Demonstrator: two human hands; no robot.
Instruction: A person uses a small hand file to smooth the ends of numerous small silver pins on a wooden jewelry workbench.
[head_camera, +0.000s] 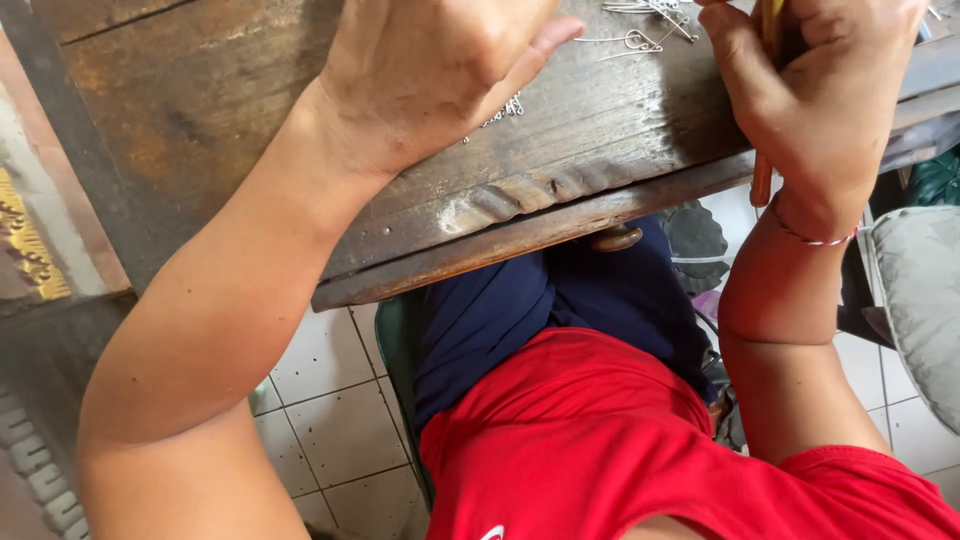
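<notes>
Right hand: fingers wrapped round a wooden tool handle, upright at bench edge. Left hand: curled loosely, grip on anything not discernible. Thin wire pins: scattered on bench between both hands, near fingertips.

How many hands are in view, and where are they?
2. The left hand rests on the wooden bench beside small wire pieces. The right hand, at the bench's edge, grips a wooden handle. Fingertips are cut off by the frame.
</notes>
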